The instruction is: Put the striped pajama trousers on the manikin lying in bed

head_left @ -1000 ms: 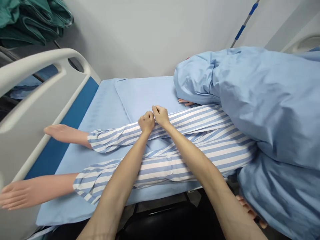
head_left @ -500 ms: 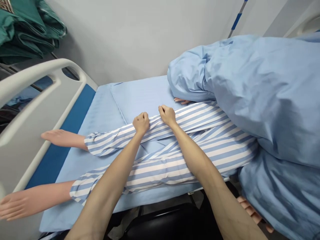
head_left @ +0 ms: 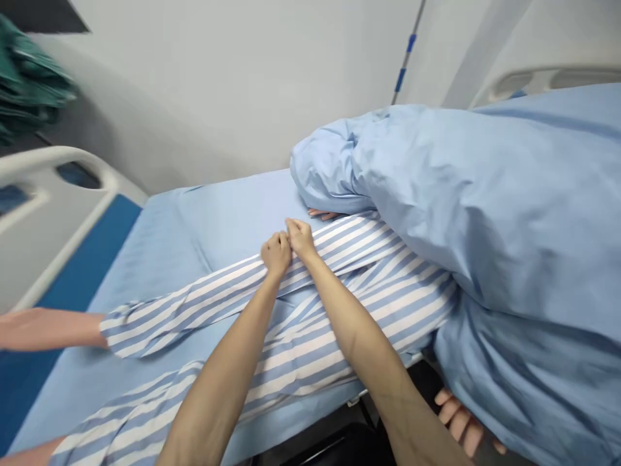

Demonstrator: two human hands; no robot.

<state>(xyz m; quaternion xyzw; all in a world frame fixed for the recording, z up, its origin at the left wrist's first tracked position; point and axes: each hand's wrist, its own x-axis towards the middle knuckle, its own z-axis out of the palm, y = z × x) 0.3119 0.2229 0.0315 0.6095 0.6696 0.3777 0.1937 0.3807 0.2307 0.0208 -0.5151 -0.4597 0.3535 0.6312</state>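
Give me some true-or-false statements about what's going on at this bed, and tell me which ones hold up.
1. The left hand and the right hand are close together at the far striped trouser leg. True.
2. Both hands are spread flat. False: both are curled into fists.
3. Blue cloth covers the upper end of the trousers. True.
4. The green cloth is at the right edge. False: it is at the upper left.
5. The footboard is red all over. False: it is off-white and blue.

Left hand [head_left: 277, 254] and right hand [head_left: 301, 239] in adjacent fists, arms [head_left: 356, 336] outstretched
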